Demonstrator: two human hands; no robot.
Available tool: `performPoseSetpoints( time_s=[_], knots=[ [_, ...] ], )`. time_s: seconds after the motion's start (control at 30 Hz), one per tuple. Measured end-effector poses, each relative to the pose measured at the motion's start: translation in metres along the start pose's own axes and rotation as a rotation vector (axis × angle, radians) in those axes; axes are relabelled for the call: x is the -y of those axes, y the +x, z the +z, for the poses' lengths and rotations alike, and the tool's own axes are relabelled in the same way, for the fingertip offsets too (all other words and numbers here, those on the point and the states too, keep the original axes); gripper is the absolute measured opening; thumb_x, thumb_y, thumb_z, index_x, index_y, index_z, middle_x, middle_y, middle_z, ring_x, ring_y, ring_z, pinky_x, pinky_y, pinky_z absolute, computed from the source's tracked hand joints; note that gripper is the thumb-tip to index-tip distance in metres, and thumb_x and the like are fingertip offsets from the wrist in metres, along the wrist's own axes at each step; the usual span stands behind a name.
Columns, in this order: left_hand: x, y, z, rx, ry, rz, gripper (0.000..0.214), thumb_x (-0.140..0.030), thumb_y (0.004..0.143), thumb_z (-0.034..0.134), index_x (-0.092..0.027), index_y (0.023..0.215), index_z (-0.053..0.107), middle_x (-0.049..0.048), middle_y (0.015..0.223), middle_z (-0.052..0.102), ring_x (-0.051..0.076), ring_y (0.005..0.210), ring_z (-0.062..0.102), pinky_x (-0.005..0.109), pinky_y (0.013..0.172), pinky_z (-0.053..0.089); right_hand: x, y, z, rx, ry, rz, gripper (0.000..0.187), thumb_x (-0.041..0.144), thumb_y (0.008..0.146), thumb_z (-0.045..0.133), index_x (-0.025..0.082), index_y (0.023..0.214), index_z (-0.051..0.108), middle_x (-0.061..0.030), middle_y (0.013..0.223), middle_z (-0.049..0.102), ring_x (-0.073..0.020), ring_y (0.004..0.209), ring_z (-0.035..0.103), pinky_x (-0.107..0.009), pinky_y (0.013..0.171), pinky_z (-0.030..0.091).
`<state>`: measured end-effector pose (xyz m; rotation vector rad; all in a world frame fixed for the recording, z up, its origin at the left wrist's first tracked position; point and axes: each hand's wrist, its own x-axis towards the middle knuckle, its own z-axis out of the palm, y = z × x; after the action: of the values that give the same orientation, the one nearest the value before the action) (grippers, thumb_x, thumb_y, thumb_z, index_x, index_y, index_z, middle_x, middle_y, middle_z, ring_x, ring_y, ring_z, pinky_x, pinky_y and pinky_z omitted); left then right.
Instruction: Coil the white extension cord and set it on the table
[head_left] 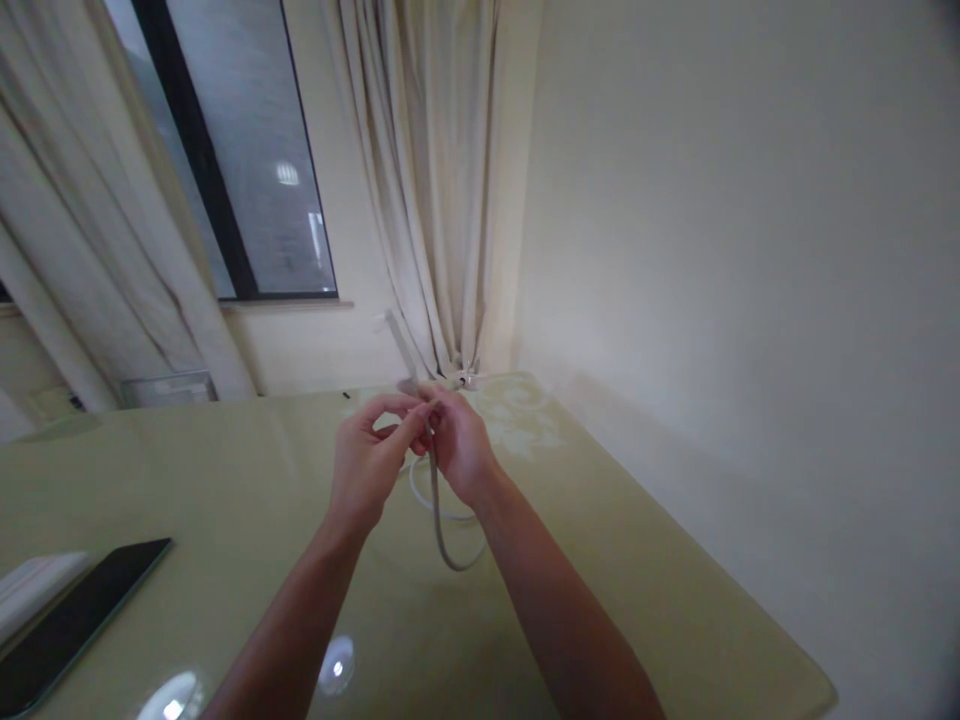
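Note:
Near the far edge of the table, my left hand (371,455) pinches a pale cable (436,505) between thumb and fingertips. My right hand (463,445) meets it there, its fingers curled around the same stretch of cable. From the hands the cable hangs down in a loop, which passes behind my right forearm. A further white loop of cable (417,490) shows behind it, just above or on the tabletop. What lies between the fingertips, perhaps a cable end, is too small to make out.
The greenish table (247,480) runs to a wall (735,300) on the right. A dark flat tablet or phone (82,610) and a white object (34,590) lie at left. Curtains (427,180) hang behind the far edge. A tiny black item (346,395) lies there.

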<state>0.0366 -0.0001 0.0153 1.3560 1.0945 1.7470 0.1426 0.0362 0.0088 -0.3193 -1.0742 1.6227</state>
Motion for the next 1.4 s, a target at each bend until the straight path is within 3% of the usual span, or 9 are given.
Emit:
performPoseSetpoints(
  time_s=[0.17,0.37,0.63,0.83,0.93,1.07,1.2,1.33,1.4],
  knots=[
    [0.011,0.002,0.001,-0.037,-0.053,-0.147,0.05,-0.055,0.073,0.09,-0.021,0.102,0.066,-0.0033,0.079,0.065,0.005,0.046,0.049,0.015,0.039,0.028,-0.003,0.003,-0.007,-0.039,-0.149,-0.023,0.049,0.067,0.083,0.076,0.018,0.089,0.079,-0.0073,0.091,0.074,-0.0146,0.072,0.06,-0.027,0.062,0.048],
    [0.021,0.004,0.004,-0.054,-0.006,-0.056,0.037,-0.05,0.081,0.083,-0.019,0.098,0.073,-0.0029,0.069,0.06,0.006,0.045,0.043,0.017,0.04,0.03,0.002,0.003,-0.017,-0.08,-0.28,0.094,0.063,0.079,0.077,0.076,0.016,0.082,0.076,-0.0081,0.091,0.078,-0.015,0.077,0.067,-0.029,0.071,0.057],
    [0.02,0.005,-0.005,-0.179,0.14,0.184,0.008,-0.023,0.092,0.074,-0.021,0.096,0.067,0.0025,0.083,0.07,0.015,0.062,0.066,0.021,0.056,0.048,-0.015,0.012,-0.019,-0.194,-0.253,0.127,0.058,0.07,0.088,0.071,0.017,0.066,0.062,-0.0024,0.058,0.065,-0.0115,0.052,0.061,-0.024,0.057,0.054],
    [0.019,-0.002,-0.004,-0.107,0.179,0.2,0.012,-0.016,0.086,0.075,-0.022,0.095,0.069,0.0025,0.078,0.071,0.017,0.061,0.067,0.021,0.056,0.049,-0.027,0.012,-0.019,-0.27,-0.224,0.034,0.042,0.055,0.08,0.08,0.021,0.091,0.06,0.0058,0.064,0.063,-0.0095,0.042,0.055,-0.022,0.046,0.049],
    [0.016,-0.003,-0.005,-0.083,0.194,0.2,0.01,-0.019,0.086,0.076,-0.022,0.094,0.07,0.0015,0.074,0.071,0.016,0.058,0.066,0.021,0.054,0.05,-0.027,0.007,-0.013,-0.246,-0.4,-0.132,0.028,0.048,0.09,0.068,0.021,0.086,0.063,0.0048,0.066,0.062,-0.0091,0.042,0.054,-0.022,0.044,0.045],
    [0.008,0.001,-0.012,-0.071,0.296,0.238,0.008,-0.023,0.086,0.076,-0.022,0.091,0.07,0.0,0.07,0.07,0.014,0.054,0.064,0.02,0.052,0.049,-0.024,0.001,-0.005,-0.265,-0.699,-0.192,0.035,0.038,0.1,0.052,0.021,0.07,0.058,0.0022,0.063,0.058,-0.0109,0.047,0.057,-0.023,0.046,0.042],
    [-0.002,0.01,-0.027,-0.146,0.318,0.274,0.012,-0.032,0.087,0.077,-0.021,0.093,0.072,0.0015,0.077,0.072,0.013,0.054,0.065,0.019,0.048,0.047,-0.023,-0.005,0.002,-0.157,-0.916,-0.265,0.032,0.033,0.102,0.05,0.02,0.078,0.067,-0.0024,0.088,0.063,-0.0113,0.063,0.059,-0.026,0.061,0.047],
    [-0.007,0.02,-0.046,-0.229,0.222,0.243,0.02,-0.037,0.084,0.08,-0.019,0.094,0.075,0.0055,0.094,0.077,0.011,0.056,0.064,0.019,0.046,0.047,-0.02,-0.012,0.007,0.06,-1.168,-0.302,0.005,0.023,0.086,0.072,0.02,0.091,0.071,-0.0023,0.089,0.061,-0.0184,0.085,0.06,-0.03,0.076,0.048],
    [-0.007,0.025,-0.054,-0.258,0.205,0.227,0.024,-0.038,0.083,0.082,-0.018,0.095,0.078,0.0062,0.092,0.078,0.01,0.054,0.06,0.018,0.045,0.045,-0.018,-0.013,0.008,0.12,-1.316,-0.313,0.018,0.011,0.081,0.072,0.019,0.097,0.069,-0.003,0.094,0.062,-0.0187,0.088,0.059,-0.03,0.079,0.047]
  ],
)
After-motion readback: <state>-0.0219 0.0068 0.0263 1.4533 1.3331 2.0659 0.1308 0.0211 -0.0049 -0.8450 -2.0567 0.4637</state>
